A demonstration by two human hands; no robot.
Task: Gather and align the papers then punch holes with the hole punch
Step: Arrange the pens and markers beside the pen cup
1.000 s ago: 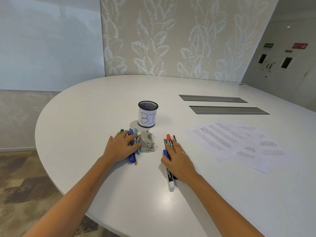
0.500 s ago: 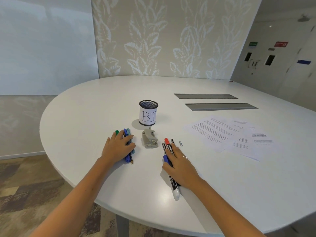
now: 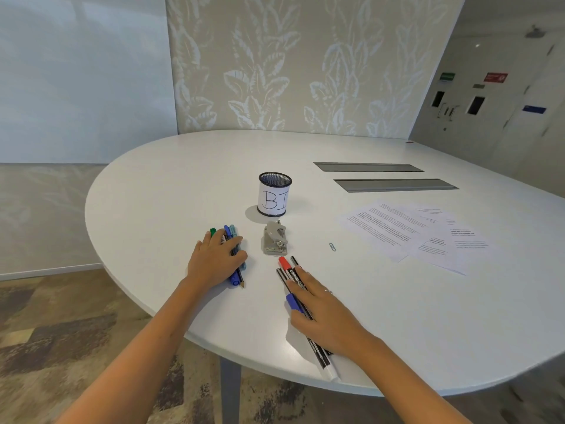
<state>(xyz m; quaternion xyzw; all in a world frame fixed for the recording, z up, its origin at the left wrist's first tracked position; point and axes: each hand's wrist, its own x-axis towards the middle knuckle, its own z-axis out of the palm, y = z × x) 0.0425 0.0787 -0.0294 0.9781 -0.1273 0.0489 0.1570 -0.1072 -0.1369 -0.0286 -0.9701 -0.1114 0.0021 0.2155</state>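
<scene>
The white papers (image 3: pixel 412 234) lie spread and crooked, the gray hole punch (image 3: pixel 274 239) sits by a black mesh cup (image 3: pixel 274 194) whose inside I cannot see, and the left hand (image 3: pixel 214 261) and right hand (image 3: pixel 327 313) lie flat with straight fingers on pens.

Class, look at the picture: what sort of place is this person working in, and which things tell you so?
Probably an office meeting room: a large white oval table with two cable hatches, a mesh pen pot, a hole punch and printed papers.
</scene>
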